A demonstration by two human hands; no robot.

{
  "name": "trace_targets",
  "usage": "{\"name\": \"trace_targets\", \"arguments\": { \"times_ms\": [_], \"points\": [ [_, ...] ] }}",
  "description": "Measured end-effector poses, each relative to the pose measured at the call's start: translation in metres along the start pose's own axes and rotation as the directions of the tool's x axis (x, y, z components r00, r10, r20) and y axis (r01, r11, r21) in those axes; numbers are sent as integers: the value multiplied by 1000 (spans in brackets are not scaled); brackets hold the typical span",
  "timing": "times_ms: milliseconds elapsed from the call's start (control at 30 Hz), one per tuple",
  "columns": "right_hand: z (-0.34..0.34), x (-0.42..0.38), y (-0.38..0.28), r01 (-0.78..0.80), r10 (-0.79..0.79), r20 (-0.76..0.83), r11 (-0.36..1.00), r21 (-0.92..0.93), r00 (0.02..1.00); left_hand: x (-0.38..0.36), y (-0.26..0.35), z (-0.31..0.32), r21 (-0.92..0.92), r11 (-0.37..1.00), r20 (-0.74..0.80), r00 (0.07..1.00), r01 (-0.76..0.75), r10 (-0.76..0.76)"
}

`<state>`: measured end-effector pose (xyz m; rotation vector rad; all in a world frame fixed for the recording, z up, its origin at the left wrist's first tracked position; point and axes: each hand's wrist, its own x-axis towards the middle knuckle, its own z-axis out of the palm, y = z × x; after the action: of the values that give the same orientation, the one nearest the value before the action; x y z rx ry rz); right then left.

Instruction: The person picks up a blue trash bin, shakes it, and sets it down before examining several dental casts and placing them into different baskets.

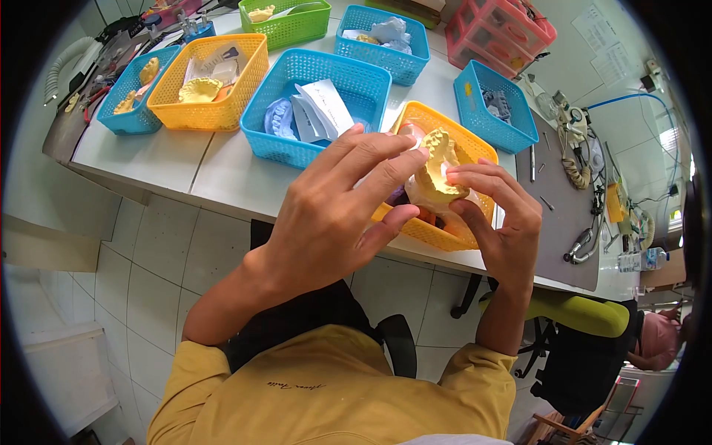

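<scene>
A yellow dental cast is held above a yellow basket. My right hand pinches the cast at its right side between thumb and fingers. Beside its left edge is my left hand, fingers spread and thumb apart, the fingertips at or near the cast; whether they touch it I cannot tell. Under the cast, the basket holds a clear plastic bag and orange and dark items, partly hidden. A blue basket with a blue-violet impression and folded papers stands just beyond my left hand.
More baskets stand along the white table: yellow, small blue, green, and blue ones. Pink drawers are at the back. A grey mat bears tools at right. Another person is at far right.
</scene>
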<state>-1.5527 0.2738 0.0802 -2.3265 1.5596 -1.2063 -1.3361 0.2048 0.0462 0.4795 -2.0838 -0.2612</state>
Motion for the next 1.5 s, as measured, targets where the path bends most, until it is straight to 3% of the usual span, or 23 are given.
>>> {"name": "trace_targets", "arguments": {
  "times_ms": [267,400,467,600,733,867,1167,1333,1500],
  "points": [
    [-5,4,-4,54,-50,71,997,-54,996,0,3,1,38,999,90,996,-32,28],
    [-24,9,0,0,-8,-45,982,-188,999,2,7,-1,105,994,176,984,8,-27],
    [-32,11,1,-107,109,-13,938,-330,994,3,8,-1,113,993,168,985,16,-35],
    [-36,19,-6,-19,139,211,873,-488,968,5,10,0,128,991,156,986,34,-54],
    [-33,26,-10,67,156,280,758,-649,947,6,9,4,143,989,135,990,26,-45],
    [-35,28,-9,87,189,324,731,-676,927,10,11,3,141,989,107,992,52,-67],
    [-29,23,-5,101,69,201,682,-725,977,17,9,3,61,995,51,995,78,-81],
    [-29,19,-2,5,62,93,804,-595,994,18,10,3,69,994,41,995,89,-92],
    [-25,17,1,-46,100,72,840,-541,992,19,10,4,53,995,39,995,86,-88]
  ]
}}
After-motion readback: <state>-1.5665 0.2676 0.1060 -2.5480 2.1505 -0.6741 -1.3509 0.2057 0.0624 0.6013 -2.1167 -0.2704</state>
